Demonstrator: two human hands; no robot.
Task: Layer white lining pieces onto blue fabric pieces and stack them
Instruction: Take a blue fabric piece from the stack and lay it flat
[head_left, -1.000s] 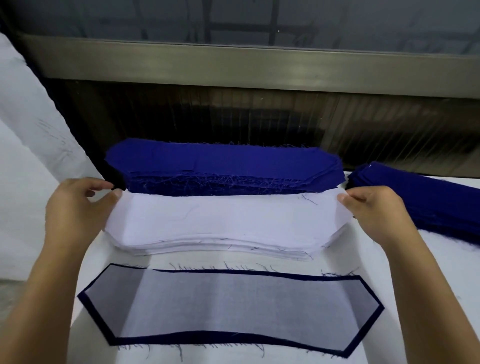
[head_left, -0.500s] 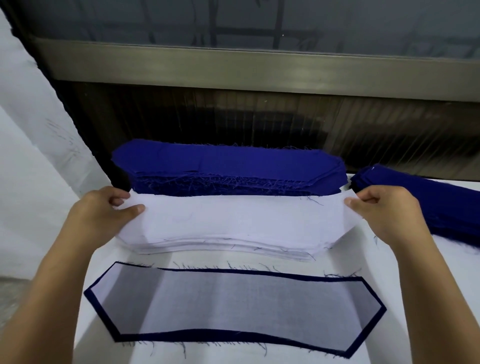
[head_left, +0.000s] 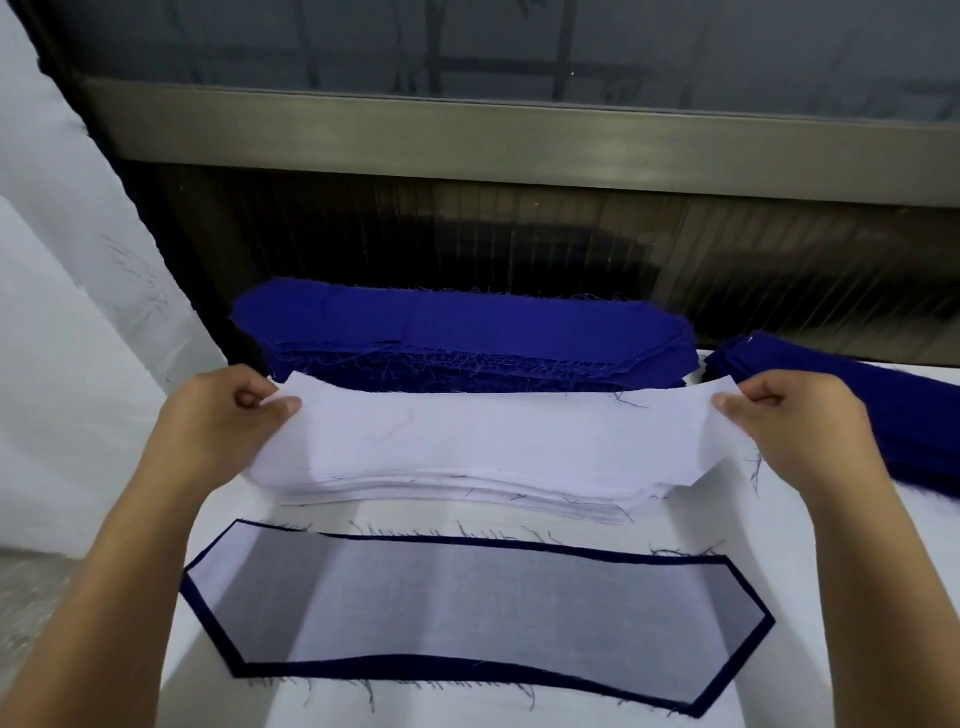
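Observation:
A single white lining piece (head_left: 493, 434) is lifted off the stack of white linings (head_left: 467, 493). My left hand (head_left: 223, 421) pinches its left end and my right hand (head_left: 795, 421) pinches its right end. Behind it lies a thick stack of blue fabric pieces (head_left: 462, 338). Near me on the table lies a blue piece covered by a white lining (head_left: 478, 608), with only a blue border showing around it.
A second pile of blue pieces (head_left: 893, 410) lies at the right, partly behind my right hand. The white table (head_left: 467, 706) ends at a dark panel and a metal window frame (head_left: 519, 140) at the back. White cloth (head_left: 62, 312) hangs at the left.
Both hands have raised the ends of the top white lining, so it has come up off the white stack and its back edge now overlaps the blue stack.

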